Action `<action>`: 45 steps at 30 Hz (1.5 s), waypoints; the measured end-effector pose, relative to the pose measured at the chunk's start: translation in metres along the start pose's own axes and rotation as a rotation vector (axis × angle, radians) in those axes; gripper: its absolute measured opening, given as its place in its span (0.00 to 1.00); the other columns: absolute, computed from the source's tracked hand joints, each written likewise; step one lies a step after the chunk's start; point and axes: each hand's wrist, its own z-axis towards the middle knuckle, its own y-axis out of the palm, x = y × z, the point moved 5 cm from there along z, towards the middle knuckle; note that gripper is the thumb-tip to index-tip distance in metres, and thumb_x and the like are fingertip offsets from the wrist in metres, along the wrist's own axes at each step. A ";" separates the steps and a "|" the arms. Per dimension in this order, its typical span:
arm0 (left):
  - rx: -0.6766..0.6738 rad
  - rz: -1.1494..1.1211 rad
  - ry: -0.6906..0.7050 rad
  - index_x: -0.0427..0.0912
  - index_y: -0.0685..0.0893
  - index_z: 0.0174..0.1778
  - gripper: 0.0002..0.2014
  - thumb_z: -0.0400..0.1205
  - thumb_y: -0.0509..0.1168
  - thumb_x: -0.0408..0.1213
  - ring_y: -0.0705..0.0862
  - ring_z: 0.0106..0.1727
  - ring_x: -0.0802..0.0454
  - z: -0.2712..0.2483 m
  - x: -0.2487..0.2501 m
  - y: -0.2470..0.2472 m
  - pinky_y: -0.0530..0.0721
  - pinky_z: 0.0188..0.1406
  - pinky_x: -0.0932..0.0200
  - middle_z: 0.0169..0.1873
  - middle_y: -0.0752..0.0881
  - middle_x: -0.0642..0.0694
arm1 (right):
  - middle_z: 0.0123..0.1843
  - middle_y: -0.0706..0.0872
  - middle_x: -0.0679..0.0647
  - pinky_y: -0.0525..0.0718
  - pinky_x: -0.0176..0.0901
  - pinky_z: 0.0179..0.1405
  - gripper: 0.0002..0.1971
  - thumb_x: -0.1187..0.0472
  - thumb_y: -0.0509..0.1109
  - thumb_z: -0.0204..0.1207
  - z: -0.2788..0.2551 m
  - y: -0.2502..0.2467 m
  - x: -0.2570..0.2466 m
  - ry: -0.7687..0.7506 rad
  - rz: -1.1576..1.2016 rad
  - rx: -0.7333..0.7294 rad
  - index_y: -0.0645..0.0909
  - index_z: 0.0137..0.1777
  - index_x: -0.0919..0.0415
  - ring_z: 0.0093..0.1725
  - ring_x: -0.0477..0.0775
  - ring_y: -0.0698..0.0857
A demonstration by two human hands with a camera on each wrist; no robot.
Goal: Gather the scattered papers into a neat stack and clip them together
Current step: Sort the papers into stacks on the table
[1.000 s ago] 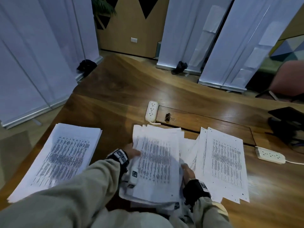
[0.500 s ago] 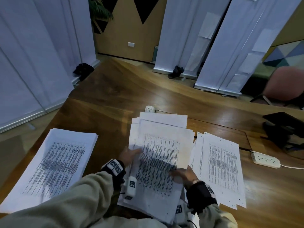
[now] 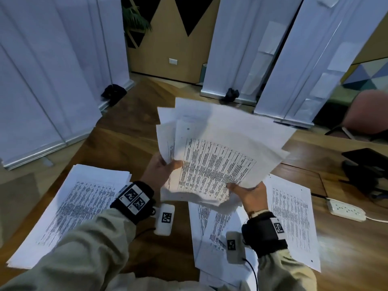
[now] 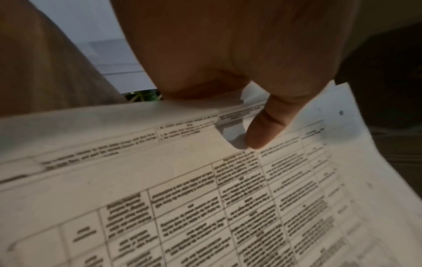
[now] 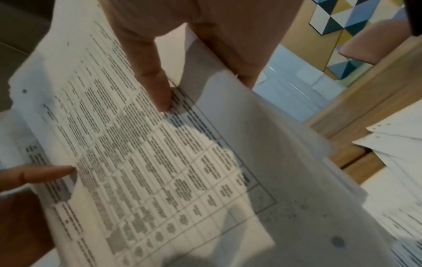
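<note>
Papers are in three groups: one uneven bundle held up above the wooden table, one stack lying left, loose sheets lying right. Left hand and right hand both grip the bundle's edges, thumbs on top.

White papers printed with black gridded tables fill my grip above a brown wood-grain table. My sleeves are beige, my wrist straps black (with black-and-white square markers). Far right, a wall panel of blue, teal and yellow triangles.
</note>
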 end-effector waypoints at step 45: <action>0.306 -0.052 0.019 0.48 0.79 0.49 0.18 0.76 0.64 0.18 0.87 0.43 0.56 -0.018 0.005 -0.006 0.89 0.38 0.57 0.43 0.86 0.46 | 0.33 0.91 0.42 0.85 0.37 0.34 0.18 0.75 0.74 0.55 -0.003 0.039 0.008 0.030 0.370 0.048 0.82 0.47 0.67 0.35 0.42 0.88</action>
